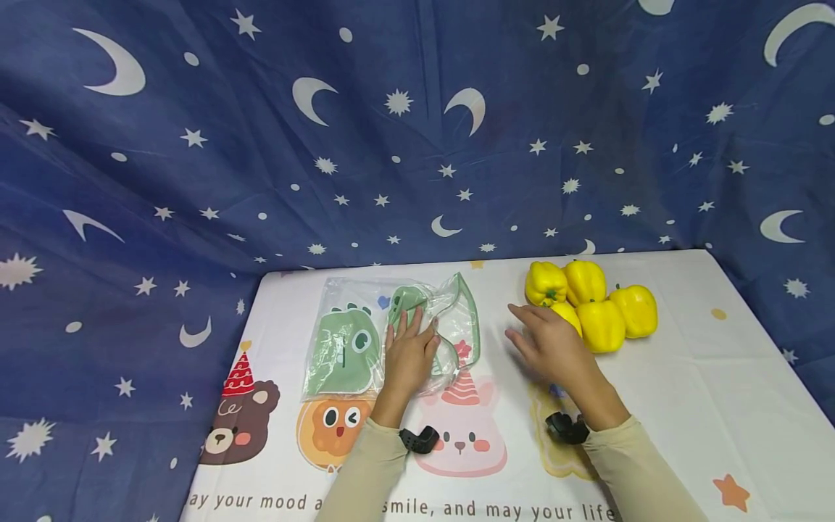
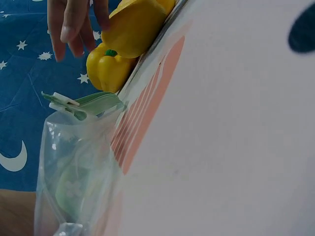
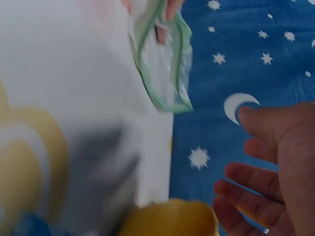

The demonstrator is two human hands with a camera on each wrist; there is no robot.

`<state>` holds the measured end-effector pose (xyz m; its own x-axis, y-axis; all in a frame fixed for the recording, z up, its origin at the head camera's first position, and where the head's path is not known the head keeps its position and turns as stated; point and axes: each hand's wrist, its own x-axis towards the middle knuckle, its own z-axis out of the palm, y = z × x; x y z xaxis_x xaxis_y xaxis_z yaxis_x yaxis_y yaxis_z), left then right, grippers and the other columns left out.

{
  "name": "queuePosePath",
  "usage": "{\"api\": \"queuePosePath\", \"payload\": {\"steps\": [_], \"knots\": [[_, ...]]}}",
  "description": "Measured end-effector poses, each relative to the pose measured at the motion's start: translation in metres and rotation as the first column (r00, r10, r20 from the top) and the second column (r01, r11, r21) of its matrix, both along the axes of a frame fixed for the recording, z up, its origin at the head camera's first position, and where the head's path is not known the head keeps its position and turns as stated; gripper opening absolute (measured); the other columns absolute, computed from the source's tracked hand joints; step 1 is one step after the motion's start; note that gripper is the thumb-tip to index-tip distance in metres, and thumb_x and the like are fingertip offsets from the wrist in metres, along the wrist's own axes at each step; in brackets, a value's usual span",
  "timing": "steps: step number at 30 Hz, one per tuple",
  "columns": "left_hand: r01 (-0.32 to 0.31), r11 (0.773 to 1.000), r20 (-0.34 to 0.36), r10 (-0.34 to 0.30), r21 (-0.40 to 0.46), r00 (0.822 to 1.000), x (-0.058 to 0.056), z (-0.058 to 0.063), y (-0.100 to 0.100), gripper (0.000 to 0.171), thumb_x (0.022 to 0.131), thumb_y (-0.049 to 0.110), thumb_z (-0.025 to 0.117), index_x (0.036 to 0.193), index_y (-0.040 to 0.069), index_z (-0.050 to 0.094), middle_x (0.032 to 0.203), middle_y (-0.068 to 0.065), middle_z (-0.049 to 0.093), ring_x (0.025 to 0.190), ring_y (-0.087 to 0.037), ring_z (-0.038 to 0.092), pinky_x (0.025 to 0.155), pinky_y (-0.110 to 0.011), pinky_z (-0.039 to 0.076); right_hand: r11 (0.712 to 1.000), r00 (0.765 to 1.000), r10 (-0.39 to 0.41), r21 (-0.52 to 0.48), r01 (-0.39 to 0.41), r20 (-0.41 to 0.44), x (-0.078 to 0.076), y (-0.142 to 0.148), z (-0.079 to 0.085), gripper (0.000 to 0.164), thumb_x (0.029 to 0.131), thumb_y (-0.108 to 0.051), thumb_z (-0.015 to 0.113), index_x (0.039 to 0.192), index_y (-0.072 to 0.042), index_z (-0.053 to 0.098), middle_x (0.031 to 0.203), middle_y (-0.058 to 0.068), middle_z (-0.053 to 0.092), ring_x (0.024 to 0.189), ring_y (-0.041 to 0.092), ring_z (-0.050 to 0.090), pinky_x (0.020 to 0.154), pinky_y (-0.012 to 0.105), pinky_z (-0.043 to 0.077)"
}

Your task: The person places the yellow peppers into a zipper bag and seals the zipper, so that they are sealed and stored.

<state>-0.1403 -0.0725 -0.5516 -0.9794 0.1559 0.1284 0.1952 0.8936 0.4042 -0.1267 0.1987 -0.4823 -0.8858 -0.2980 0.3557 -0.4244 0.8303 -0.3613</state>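
A clear plastic zip bag [image 1: 450,308] with green edges and a green dinosaur face [image 1: 346,351] lies on the table, its mouth gaping to the right. My left hand [image 1: 411,355] rests on the bag with its fingers spread over the film. In the right wrist view, those fingers show beside the green rim [image 3: 147,83]. Several yellow bell peppers [image 1: 601,326] sit grouped at the back right. My right hand [image 1: 551,344] hovers between bag and peppers, fingers loosely extended and nothing in them. It covers part of the nearest pepper [image 1: 569,313].
A white tablecloth [image 1: 704,391] printed with cartoon animals and lettering covers the table. Behind and to the left hangs a blue curtain [image 1: 391,196] with moons and stars. Black bands [image 1: 566,428] sit at both wrists.
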Motion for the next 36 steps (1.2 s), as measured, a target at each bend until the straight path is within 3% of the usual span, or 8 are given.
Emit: {"api": "queuePosePath", "payload": {"steps": [9,13,18,23,30,36], "knots": [[-0.001,1.0,-0.003,0.001,0.008,1.0,0.0,-0.001,0.0,0.04,0.106,0.036,0.052,0.143,0.024,0.061,0.163,-0.009,0.038,0.154,-0.038,0.026,0.124,-0.063,0.019,0.992,0.988,-0.102,0.063,0.109,-0.116,0.002,0.033,0.012,0.047,0.084,-0.029,0.083,0.123,-0.005,0.072,0.116,0.018,0.073,0.106,0.041,0.068,0.083,0.058,0.057],[-0.001,1.0,-0.001,0.001,0.01,1.0,0.0,-0.001,-0.001,0.04,0.106,0.036,0.052,0.143,0.024,0.061,0.163,-0.009,0.038,0.155,-0.038,0.026,0.124,-0.063,0.019,0.975,0.982,-0.187,0.121,0.186,-0.004,0.005,0.043,0.017,0.051,0.086,-0.034,0.08,0.127,-0.004,0.07,0.127,0.024,0.068,0.114,0.048,0.063,0.089,0.064,0.053],[0.001,1.0,-0.004,-0.001,0.009,1.0,0.0,-0.001,0.0,0.04,0.106,0.036,0.051,0.143,0.024,0.061,0.163,-0.009,0.038,0.155,-0.039,0.026,0.124,-0.064,0.019,0.963,0.955,-0.246,0.157,0.221,0.163,0.006,0.051,0.022,0.054,0.092,-0.034,0.074,0.133,-0.001,0.065,0.138,0.029,0.059,0.126,0.052,0.053,0.099,0.069,0.046],[-0.001,1.0,0.004,0.001,0.018,1.0,0.001,0.001,0.0,0.04,0.106,0.037,0.051,0.143,0.024,0.061,0.163,-0.009,0.038,0.155,-0.038,0.026,0.124,-0.063,0.018,0.971,0.957,-0.222,0.136,0.199,0.184,0.005,0.055,0.021,0.053,0.091,-0.027,0.076,0.133,0.002,0.063,0.134,0.03,0.061,0.124,0.052,0.054,0.101,0.067,0.046],[0.002,1.0,0.011,-0.002,0.023,1.0,0.001,0.002,0.0,0.04,0.106,0.037,0.051,0.142,0.024,0.062,0.163,-0.009,0.037,0.155,-0.038,0.025,0.124,-0.064,0.018,0.974,0.951,-0.217,0.106,0.198,0.221,0.003,0.055,0.019,0.055,0.088,-0.022,0.079,0.132,0.004,0.058,0.122,0.031,0.066,0.111,0.051,0.06,0.094,0.064,0.05],[0.0,0.999,0.015,0.0,0.033,1.0,0.001,0.001,-0.001,0.04,0.106,0.037,0.051,0.142,0.023,0.062,0.164,-0.009,0.036,0.155,-0.037,0.024,0.124,-0.064,0.017,0.975,0.949,-0.215,0.104,0.195,0.229,0.0,0.057,0.017,0.06,0.088,-0.025,0.08,0.135,0.004,0.057,0.125,0.032,0.062,0.111,0.05,0.059,0.096,0.065,0.049]]}}
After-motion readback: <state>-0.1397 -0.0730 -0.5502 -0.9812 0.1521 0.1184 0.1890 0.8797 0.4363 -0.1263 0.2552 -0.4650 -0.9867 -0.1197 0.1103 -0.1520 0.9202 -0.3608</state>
